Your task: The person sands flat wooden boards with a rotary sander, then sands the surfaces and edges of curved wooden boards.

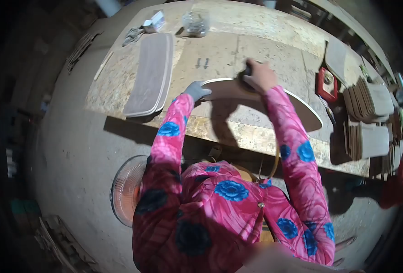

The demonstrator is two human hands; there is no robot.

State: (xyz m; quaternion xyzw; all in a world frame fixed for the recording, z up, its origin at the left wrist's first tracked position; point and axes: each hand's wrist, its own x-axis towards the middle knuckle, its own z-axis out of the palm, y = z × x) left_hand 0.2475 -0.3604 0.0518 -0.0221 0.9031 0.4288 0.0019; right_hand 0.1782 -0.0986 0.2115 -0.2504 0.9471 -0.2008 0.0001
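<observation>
A long curved panel [301, 109] with a pale edge stands on its side near the front of the wooden worktable [265, 50]. My left hand [197, 91], in a grey glove, grips the panel's left end. On the panel's upper edge, my right hand [260, 76] is closed round a dark block [245, 78], whose shape is partly hidden by the fingers. Left of my left hand lies a stack of rounded grey panels [150, 75].
A clear plastic container [195, 23] and a small white box [154, 22] sit at the back left. To the right are a red tray [327, 85] and stacks of boards [370, 100]. A round heater [127, 191] stands on the floor at left.
</observation>
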